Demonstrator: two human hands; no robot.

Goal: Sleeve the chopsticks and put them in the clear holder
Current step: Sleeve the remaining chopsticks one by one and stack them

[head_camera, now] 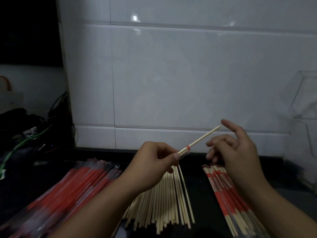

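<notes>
Pinching a pair of chopsticks between thumb and curled fingers, the left hand holds them up off the counter, tips angled away toward the tiled wall, a red band of sleeve showing just past the fingertips. The right hand hovers just beside the far end, fingers loosely spread and gripping nothing. These sticks look light, stiff and thin, so a pinch near the butt end should steer them fine; the clear wrapper looks slick and flimsy, best taken at its open mouth. Below the left fingers lies the bare chopstick pile, to their outer side the stack of empty sleeves, and under the right wrist the finished sleeved bundle. The clear holder stands beyond the right fingers, well apart. Open air sits ahead of both hands, though the wall is near and the counter's back edge runs right beneath the knuckles.
</notes>
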